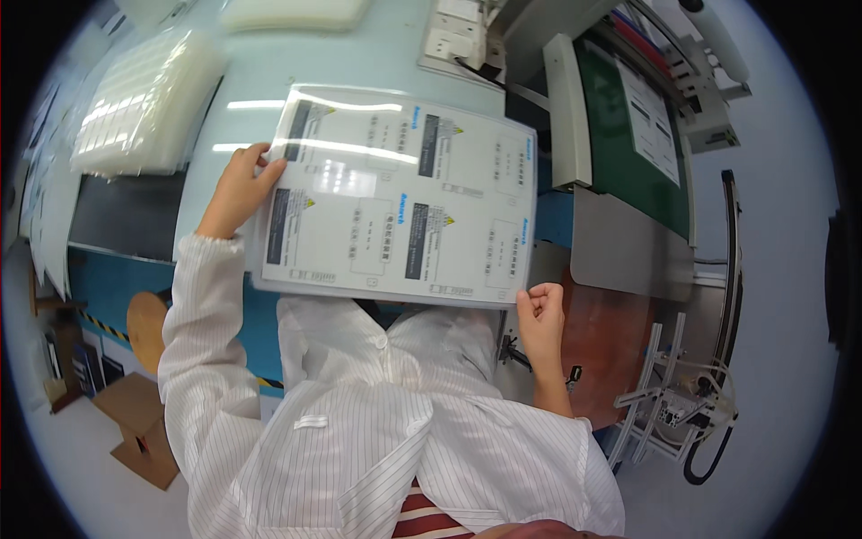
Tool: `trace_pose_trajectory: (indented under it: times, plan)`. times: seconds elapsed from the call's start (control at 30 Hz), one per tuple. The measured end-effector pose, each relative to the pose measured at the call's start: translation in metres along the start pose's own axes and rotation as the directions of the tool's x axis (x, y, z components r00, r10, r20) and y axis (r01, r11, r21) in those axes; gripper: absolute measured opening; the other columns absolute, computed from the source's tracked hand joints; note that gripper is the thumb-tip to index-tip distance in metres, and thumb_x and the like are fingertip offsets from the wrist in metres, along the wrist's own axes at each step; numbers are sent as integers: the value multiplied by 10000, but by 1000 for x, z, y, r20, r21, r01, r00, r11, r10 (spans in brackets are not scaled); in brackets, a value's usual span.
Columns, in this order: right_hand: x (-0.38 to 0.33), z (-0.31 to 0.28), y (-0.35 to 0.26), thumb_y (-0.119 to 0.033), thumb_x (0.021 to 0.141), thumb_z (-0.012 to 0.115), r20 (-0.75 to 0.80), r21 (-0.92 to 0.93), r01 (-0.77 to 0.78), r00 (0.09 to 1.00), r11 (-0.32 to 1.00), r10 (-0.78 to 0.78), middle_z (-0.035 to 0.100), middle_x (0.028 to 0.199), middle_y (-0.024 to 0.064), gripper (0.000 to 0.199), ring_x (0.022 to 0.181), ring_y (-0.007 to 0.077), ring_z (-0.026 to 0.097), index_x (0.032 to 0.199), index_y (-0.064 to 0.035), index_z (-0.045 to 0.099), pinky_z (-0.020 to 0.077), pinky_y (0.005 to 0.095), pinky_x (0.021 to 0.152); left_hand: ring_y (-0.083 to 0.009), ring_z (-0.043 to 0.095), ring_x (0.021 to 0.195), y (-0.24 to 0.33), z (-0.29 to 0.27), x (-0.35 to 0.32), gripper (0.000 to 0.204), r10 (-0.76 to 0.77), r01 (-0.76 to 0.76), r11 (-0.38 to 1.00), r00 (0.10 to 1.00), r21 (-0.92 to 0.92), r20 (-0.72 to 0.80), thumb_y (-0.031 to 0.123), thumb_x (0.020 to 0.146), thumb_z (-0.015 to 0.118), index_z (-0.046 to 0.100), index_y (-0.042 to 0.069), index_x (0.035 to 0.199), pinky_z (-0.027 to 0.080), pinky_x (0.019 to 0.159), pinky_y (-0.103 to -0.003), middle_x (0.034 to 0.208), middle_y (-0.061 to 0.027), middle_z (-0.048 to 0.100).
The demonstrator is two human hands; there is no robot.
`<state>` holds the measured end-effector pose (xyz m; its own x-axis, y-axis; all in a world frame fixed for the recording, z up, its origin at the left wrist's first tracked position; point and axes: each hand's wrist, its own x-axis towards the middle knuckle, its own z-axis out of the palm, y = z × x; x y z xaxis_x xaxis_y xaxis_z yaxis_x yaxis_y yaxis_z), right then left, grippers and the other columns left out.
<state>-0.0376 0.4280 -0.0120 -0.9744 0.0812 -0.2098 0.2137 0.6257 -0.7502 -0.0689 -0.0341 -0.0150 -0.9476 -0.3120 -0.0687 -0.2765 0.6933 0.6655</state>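
Observation:
A stack of glossy, see-through sheets lies in front of me, overhanging the near edge of the pale table. The top one carries a repeated label layout with dark blocks, blue print and small yellow triangles. Along its left edge my left hand is closed, the thumb on top and the fingers bent at the side. My right hand pinches the near right corner between thumb and fingertips. Whether each hand grips one sheet or several cannot be made out.
A plastic-wrapped stack sits at the left, another pale stack at the back. On the right, a machine's green belt carries a printed sheet. A metal frame stands lower right; a round stool and cardboard box lower left.

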Motion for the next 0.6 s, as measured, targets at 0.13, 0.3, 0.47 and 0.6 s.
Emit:
trace_pose_trajectory:
  times: [0.13,0.3,0.47,0.6]
  plan:
    - [2,6,0,-206,904,630,-62,-63,85,994,994,-89,528,955,87,328,766,125,502,1105,-11,460,441,263,667,-295,584,921,11,9,-17,488,-15,15,999,1000,51,-5,276,924,577,502,-62,1270,489,826,-352,1153,-218,549]
    - [10,29,13,-325,971,482,-184,-132,486,845,864,-503,474,1178,213,454,1040,315,494,1239,37,426,407,397,916,-368,531,1087,16,23,-25,494,84,-61,988,984,145,-156,240,937,557,458,-85,1296,439,944,-394,1221,-259,518]
    - [27,45,19,-217,996,403,-370,-36,595,738,803,-564,508,1136,187,307,1023,290,512,1133,40,501,417,380,901,-375,459,1147,9,36,-34,499,87,-57,988,973,142,-214,255,947,544,445,-73,1310,383,994,-428,1257,-255,484]
    - [30,48,14,-179,990,386,-403,-26,558,753,829,-520,516,1098,171,269,1007,284,514,1082,39,514,414,371,895,-367,441,1131,6,48,-36,492,127,-67,975,951,214,-280,258,956,528,433,-47,1330,363,992,-430,1264,-245,471]
